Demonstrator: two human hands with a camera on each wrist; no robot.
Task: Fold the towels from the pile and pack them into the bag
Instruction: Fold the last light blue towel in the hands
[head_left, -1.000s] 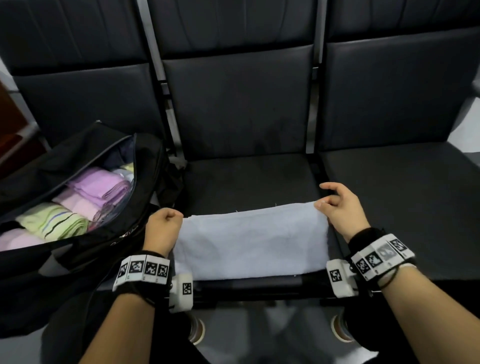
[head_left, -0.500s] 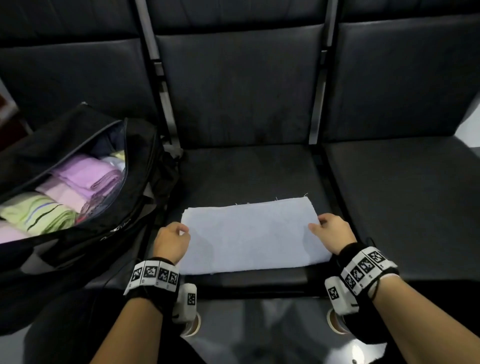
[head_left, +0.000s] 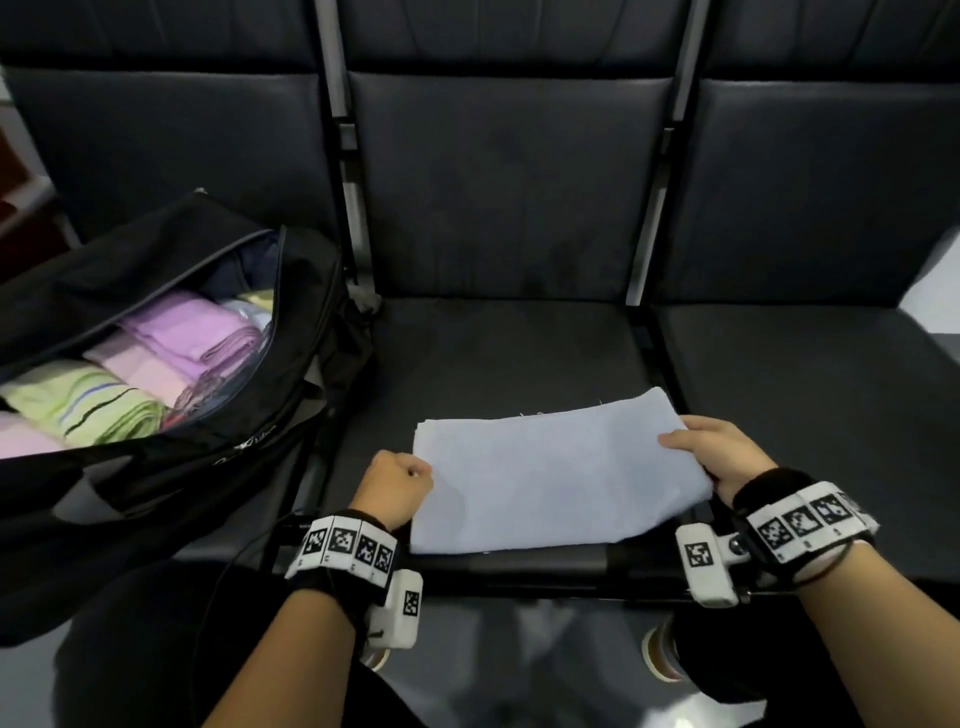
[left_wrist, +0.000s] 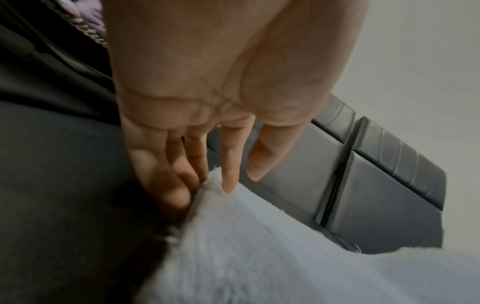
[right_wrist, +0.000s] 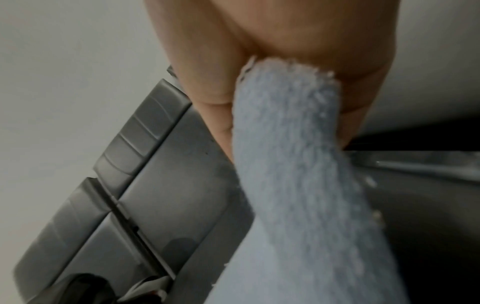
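A light blue towel (head_left: 550, 478), folded to a flat rectangle, lies on the front of the middle seat. My left hand (head_left: 397, 486) holds its left edge; in the left wrist view the forefinger (left_wrist: 230, 174) lies on top of the towel (left_wrist: 285, 257) and the other fingers sit against the edge. My right hand (head_left: 711, 452) grips the right end, thumb on top, and that end is raised off the seat. In the right wrist view the towel (right_wrist: 298, 164) runs out from between thumb and fingers. The open black bag (head_left: 156, 457) stands on the left seat.
Inside the bag lie folded purple (head_left: 197, 332), pink and green striped (head_left: 88, 405) towels. A row of dark padded seats (head_left: 831, 415) with upright backs fills the view. Metal bars separate the seats. My knees and shoes are below the seat's front edge.
Both hands came back from the towel's far corners to its two ends. The right hand has lifted the right end off the seat; the left end stays down.
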